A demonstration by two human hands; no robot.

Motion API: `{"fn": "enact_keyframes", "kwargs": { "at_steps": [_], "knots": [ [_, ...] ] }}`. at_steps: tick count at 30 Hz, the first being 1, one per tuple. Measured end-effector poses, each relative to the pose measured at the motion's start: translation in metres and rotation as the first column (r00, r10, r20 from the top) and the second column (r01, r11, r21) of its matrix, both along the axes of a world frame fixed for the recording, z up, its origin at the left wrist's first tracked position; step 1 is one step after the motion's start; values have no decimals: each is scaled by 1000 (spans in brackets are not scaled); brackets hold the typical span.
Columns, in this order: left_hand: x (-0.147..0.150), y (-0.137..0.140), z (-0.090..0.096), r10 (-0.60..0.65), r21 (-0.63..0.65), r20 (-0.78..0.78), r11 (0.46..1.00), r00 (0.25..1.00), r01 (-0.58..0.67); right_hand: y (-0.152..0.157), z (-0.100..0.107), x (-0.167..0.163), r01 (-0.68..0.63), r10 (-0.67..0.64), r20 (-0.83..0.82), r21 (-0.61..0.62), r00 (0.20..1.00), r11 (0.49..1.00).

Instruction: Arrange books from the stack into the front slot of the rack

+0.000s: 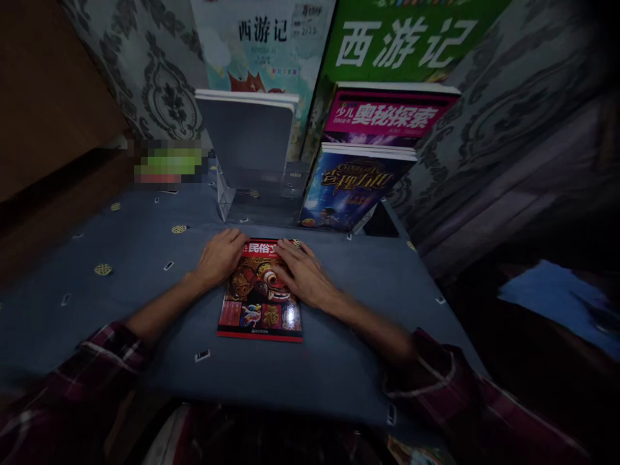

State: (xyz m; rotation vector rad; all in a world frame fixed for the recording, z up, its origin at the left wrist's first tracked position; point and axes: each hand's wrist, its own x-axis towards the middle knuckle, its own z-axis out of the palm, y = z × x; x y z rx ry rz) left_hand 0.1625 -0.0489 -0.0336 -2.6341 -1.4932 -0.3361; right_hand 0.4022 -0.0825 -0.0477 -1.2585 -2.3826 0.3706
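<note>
A book (264,316) with a red mask picture and a red title band lies flat on the blue patterned tablecloth (159,310), face up. At its upper left corner, my left hand (220,257) has its fingers bent together against the edge; its thumb is hidden. My right hand (304,272) rests over the upper right part of the cover, fingers stretched out and thumb apart, covering some of the title. Just beyond stands a clear display rack (227,200) holding several upright books.
In the rack, blue-covered books (358,187) stand before a pink book (392,116), and a grey-backed book (247,135) stands at left. A large green book (407,45) and a pale one (261,51) rise behind. A wooden board (53,103) borders the left; blue cloth (557,303) lies right.
</note>
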Motion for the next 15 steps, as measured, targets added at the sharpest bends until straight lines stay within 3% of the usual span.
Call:
{"fn": "enact_keyframes", "kwargs": {
  "at_steps": [3,7,11,15],
  "knots": [
    [2,-3,6,11,-1,-68,1000,998,-11,3,-3,14,41,-41,-50,-10,998,999],
    [13,-10,16,-15,12,-154,1000,988,17,15,-10,23,14,-31,-263,-64,964,998],
    [39,-16,24,-96,-89,-42,992,994,92,32,-16,33,-13,-79,-519,-171,851,985],
    [70,-23,29,-47,-174,-9,984,999,45,42,-17,40,-16,-101,-584,-192,805,981]
  ]
}}
